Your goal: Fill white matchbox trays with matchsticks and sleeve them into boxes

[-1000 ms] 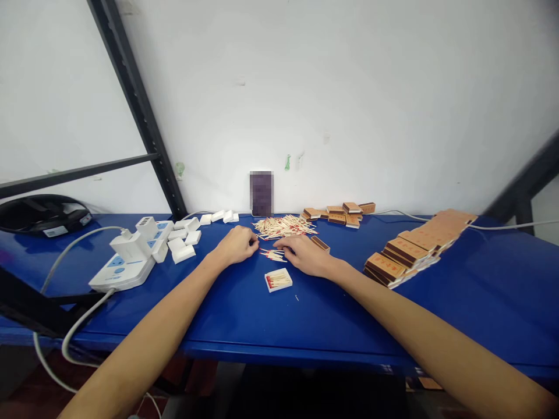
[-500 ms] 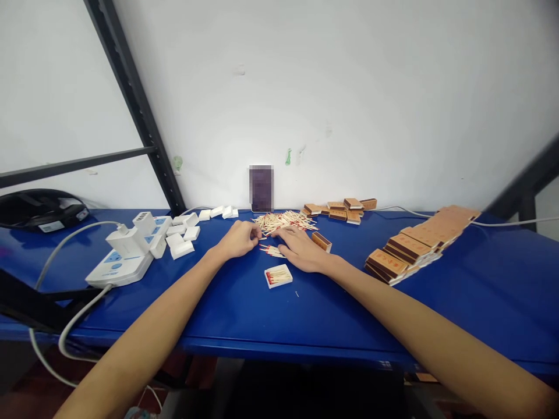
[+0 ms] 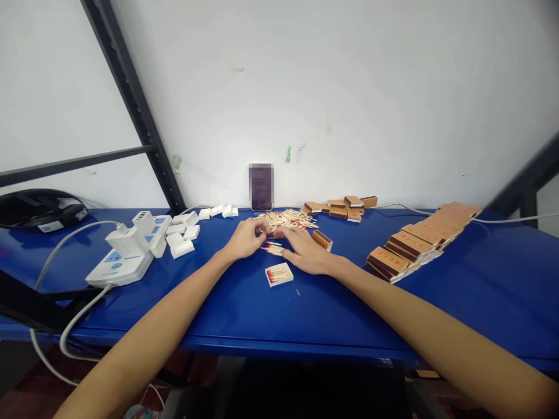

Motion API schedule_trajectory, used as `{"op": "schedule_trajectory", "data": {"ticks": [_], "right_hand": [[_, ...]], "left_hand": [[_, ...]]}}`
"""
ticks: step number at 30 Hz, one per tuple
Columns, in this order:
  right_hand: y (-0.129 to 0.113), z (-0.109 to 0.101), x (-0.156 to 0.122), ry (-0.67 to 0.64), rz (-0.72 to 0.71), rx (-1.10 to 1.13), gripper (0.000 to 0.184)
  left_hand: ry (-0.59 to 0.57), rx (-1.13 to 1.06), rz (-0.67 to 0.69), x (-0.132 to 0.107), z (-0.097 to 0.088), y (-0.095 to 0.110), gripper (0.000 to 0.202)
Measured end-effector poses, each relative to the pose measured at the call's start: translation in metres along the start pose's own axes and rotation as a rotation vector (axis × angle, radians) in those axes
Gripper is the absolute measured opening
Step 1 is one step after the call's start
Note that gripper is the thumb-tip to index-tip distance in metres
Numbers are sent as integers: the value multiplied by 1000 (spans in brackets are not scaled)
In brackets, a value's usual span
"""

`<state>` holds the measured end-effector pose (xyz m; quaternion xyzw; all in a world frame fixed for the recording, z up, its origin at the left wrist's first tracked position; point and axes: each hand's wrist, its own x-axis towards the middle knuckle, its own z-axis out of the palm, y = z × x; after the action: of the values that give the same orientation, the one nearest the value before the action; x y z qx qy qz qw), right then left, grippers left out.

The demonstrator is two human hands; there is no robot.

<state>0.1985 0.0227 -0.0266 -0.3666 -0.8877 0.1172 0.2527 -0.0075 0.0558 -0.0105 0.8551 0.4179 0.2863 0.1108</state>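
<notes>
My left hand (image 3: 248,238) is closed, its fingertips pinched on what looks like a match at the front of a loose heap of matches (image 3: 286,219). Facing it, my right hand (image 3: 301,247) rests with fingers stretched out and thumb apart, fingertips beside the same heap. A small row of red-tipped matches (image 3: 273,249) lies on the table by the right thumb. Nearer to me sits a white matchbox tray (image 3: 280,283), part-filled with matches, their red heads to the left. A brown matchbox sleeve (image 3: 322,240) stands just beyond my right hand.
White matchbox trays (image 3: 181,247) lie to the left, beside a power strip (image 3: 122,269) with cables. Several matchboxes (image 3: 345,208) are piled at the back. Overlapping rows of brown matchboxes (image 3: 410,244) spread along the right. A phone (image 3: 262,189) leans against the wall.
My left hand has moved slightly right, closer to my right hand and the row of matches. The right hand has barely shifted, and the part-filled tray stays put.
</notes>
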Motion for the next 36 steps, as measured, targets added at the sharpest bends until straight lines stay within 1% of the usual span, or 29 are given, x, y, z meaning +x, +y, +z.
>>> {"op": "schedule_trajectory", "data": {"ticks": [2,4,6,8,11,13,19,22,25,31,36], "right_hand": [[-5,0,-1,3,6,19,37],[-10,0,0,9,6,24,35],[-13,2,0,22,-9,9,34],[-15,3,1,30,-28,-17,33],[-14,3,-1,15,-39,-60,32],[-13,2,-2,0,-35,-66,31],[-8,-3,0,18,-37,56,26],[-4,-3,1,29,-52,65,22],[0,-1,1,34,-44,120,20],[-1,0,5,44,-25,129,16],[-3,1,8,45,-33,142,13]], "left_hand": [[9,178,60,-1,-3,-5,23],[-47,324,122,-3,-5,-8,30],[-103,413,140,-3,-5,-10,33],[-139,448,139,-3,-5,-10,33],[-161,445,141,-2,-3,-10,33],[-149,433,139,-2,-1,-13,33],[-119,340,127,-2,-2,-18,29],[-114,285,112,-2,-6,-15,30],[-125,264,101,-3,-11,-11,31],[-194,261,103,-4,-23,-3,27],[-211,164,138,-5,-22,-1,26]]}}
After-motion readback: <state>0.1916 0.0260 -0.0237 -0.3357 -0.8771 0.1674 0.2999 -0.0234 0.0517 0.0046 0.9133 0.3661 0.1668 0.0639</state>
